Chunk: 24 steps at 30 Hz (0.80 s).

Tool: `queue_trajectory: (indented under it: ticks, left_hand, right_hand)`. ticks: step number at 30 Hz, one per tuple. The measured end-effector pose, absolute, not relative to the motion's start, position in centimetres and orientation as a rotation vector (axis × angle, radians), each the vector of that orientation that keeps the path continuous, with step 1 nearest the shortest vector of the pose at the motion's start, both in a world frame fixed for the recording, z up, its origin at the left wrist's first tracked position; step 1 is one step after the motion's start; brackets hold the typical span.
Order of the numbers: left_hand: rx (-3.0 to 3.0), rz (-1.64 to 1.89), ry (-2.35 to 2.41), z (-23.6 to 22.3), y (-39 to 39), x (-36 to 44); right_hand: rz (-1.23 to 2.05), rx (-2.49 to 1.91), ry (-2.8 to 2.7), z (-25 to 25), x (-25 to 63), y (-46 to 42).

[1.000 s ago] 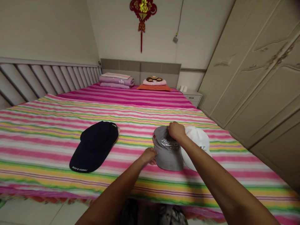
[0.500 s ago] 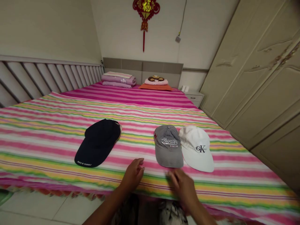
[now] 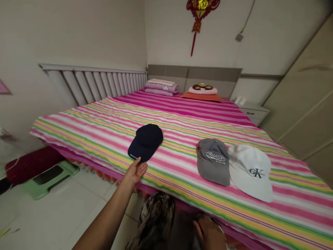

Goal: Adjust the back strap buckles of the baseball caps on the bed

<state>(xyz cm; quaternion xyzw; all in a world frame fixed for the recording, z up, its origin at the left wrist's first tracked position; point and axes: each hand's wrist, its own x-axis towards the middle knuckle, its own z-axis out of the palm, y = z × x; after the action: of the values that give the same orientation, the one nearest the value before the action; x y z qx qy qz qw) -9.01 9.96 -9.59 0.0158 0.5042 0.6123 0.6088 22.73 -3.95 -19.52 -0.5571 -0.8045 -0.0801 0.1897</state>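
A dark navy cap (image 3: 148,137) lies on the striped bed sheet (image 3: 179,166), its lettered brim towards me. My left hand (image 3: 135,171) is at the brim's near edge, palm partly up, with the thumb against or just over the brim and the fingers apart below it. Farther right, a grey cap (image 3: 213,161) with white "Always" lettering rests beside a white cap (image 3: 251,172) marked "CK"; their edges touch or overlap. My right hand (image 3: 210,233) is low over my lap, off the bed, its visible fingers stretched out and partly in shadow, with no object seen in it.
Folded purple bedding (image 3: 161,87) and an orange pillow (image 3: 201,96) lie by the headboard (image 3: 213,73). A white rail (image 3: 99,81) runs along the bed's left side. On the floor at left stand a green stool (image 3: 49,180) and a dark red object (image 3: 33,165).
The view has swung left. My left hand has reached from the sheet's middle to the navy cap's brim. My right hand has dropped from near the grey cap to my lap.
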Motion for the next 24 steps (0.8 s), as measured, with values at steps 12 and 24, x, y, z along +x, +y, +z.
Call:
queue_trajectory:
  ticks: [12, 24]
  left_hand:
    - [-0.049, 1.601, 0.930, -8.9, 13.7, -11.4]
    - [-0.036, 1.676, 0.778, -9.3, 13.8, -13.4]
  right_hand:
    - [-0.127, -1.697, -2.265, -20.1, 21.9, -4.0]
    - [-0.213, -1.660, -2.280, -20.3, 21.6, -3.7]
